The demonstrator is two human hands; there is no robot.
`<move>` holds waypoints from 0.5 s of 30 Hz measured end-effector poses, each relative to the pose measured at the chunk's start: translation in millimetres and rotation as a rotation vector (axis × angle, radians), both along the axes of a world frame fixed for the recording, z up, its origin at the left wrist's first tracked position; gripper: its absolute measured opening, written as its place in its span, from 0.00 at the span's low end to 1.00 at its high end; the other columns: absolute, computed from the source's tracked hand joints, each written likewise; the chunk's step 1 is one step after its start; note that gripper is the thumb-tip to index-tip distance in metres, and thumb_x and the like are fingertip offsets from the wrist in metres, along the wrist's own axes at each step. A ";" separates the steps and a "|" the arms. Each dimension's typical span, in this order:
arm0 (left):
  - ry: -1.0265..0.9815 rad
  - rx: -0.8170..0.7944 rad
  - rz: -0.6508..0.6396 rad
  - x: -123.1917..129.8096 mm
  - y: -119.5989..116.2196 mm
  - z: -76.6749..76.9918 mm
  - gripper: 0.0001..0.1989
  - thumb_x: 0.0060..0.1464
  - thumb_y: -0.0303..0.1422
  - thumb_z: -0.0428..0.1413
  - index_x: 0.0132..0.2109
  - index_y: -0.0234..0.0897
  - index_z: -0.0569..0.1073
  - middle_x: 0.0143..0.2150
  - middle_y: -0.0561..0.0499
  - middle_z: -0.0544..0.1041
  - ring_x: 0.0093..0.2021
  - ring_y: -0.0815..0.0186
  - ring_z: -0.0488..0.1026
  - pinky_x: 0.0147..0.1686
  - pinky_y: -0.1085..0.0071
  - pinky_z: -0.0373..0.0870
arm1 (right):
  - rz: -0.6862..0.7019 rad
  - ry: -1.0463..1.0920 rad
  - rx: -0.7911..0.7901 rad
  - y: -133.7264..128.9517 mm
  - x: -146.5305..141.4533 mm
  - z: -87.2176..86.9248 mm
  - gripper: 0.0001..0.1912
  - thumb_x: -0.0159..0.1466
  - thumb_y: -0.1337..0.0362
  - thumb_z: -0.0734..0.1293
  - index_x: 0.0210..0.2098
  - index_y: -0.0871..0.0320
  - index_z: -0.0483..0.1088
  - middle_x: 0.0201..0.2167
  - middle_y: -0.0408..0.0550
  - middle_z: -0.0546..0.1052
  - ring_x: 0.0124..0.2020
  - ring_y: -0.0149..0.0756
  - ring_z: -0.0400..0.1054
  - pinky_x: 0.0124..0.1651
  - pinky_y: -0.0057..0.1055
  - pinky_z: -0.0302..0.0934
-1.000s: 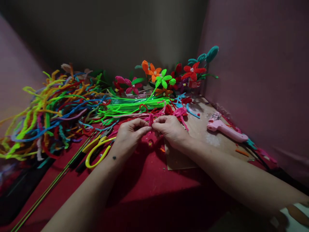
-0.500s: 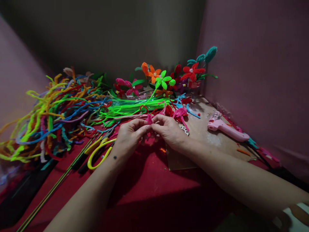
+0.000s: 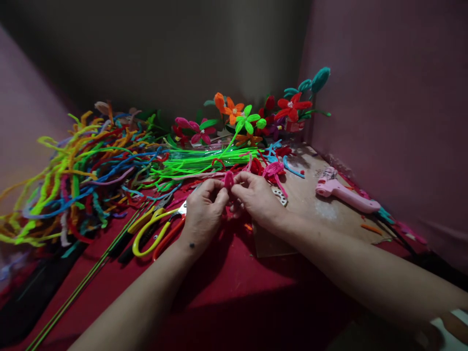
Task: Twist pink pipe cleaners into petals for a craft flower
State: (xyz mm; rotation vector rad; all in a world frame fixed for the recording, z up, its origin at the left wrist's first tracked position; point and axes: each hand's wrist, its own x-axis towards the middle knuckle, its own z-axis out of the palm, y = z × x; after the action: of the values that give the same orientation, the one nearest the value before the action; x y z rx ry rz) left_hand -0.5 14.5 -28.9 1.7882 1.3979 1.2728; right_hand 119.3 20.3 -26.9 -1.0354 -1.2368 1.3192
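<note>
Between the fingertips of both hands stands a small pink pipe-cleaner petal [image 3: 228, 179], its lower part hidden by the fingers. My left hand [image 3: 206, 207] is closed, pinching it from the left with thumb and forefinger. From the other side my right hand [image 3: 256, 200] pinches it as well. Just left of my left wrist lie scissors with yellow handles [image 3: 137, 246] and a red-handled tool [image 3: 170, 239]. Beyond my right hand a bent pink pipe-cleaner piece [image 3: 273, 169] rests by a brown board [image 3: 310, 195].
A tangled heap of coloured pipe cleaners [image 3: 73, 180] fills the left side. Green pipe cleaners [image 3: 204, 163] lie in the middle. Finished pipe-cleaner flowers [image 3: 248, 119] stand along the back wall. A pink glue gun [image 3: 345, 195] lies on the right. Thin green sticks [image 3: 84, 278] cross the red tabletop [image 3: 226, 282].
My left hand has shifted slightly right and turned, uncovering the scissors' pivot and a red handle. More of the pink petal now shows above the fingers.
</note>
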 end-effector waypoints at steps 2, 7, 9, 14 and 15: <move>0.044 0.023 0.019 0.5 1.1 -0.9 0.04 0.48 0.30 0.52 0.31 0.35 0.69 0.23 0.55 0.70 0.20 0.73 0.64 0.21 0.77 0.62 | -0.033 -0.036 0.027 2.1 0.3 -2.4 0.03 0.50 0.71 0.59 0.24 0.58 0.61 0.16 0.37 0.66 0.16 0.27 0.63 0.18 0.23 0.58; -0.084 -0.095 -0.009 1.5 3.6 5.6 0.01 0.44 0.28 0.53 0.28 0.35 0.68 0.20 0.57 0.68 0.17 0.75 0.61 0.19 0.78 0.59 | -0.023 -0.066 0.096 5.2 2.7 -4.7 0.04 0.49 0.73 0.60 0.21 0.59 0.61 0.14 0.38 0.66 0.17 0.26 0.62 0.18 0.21 0.55; -0.164 -0.141 -0.035 1.5 3.7 9.1 0.02 0.44 0.28 0.54 0.28 0.35 0.67 0.19 0.58 0.68 0.17 0.75 0.62 0.18 0.78 0.59 | -0.016 -0.045 0.110 5.1 3.0 -4.2 0.04 0.49 0.73 0.61 0.20 0.60 0.61 0.15 0.39 0.67 0.16 0.25 0.61 0.18 0.21 0.54; -0.290 -0.200 -0.097 1.5 0.9 14.8 0.03 0.43 0.27 0.55 0.28 0.34 0.68 0.20 0.57 0.70 0.19 0.74 0.66 0.20 0.78 0.62 | 0.029 0.148 -0.011 5.1 0.0 -4.3 0.02 0.50 0.71 0.61 0.22 0.60 0.62 0.15 0.40 0.69 0.15 0.25 0.62 0.18 0.22 0.57; -0.303 -0.209 -0.104 1.7 0.3 15.5 0.03 0.43 0.27 0.56 0.28 0.34 0.68 0.21 0.56 0.71 0.19 0.74 0.66 0.20 0.78 0.62 | 0.036 0.172 -0.033 5.2 -0.7 -4.4 0.02 0.51 0.70 0.61 0.22 0.60 0.62 0.15 0.40 0.69 0.15 0.25 0.62 0.18 0.22 0.58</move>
State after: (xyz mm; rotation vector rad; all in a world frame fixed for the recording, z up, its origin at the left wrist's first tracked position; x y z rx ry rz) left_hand 1.2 14.8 -13.4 1.4414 1.2027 1.2341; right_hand 118.6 25.6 -31.4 -0.9061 -1.1124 1.4294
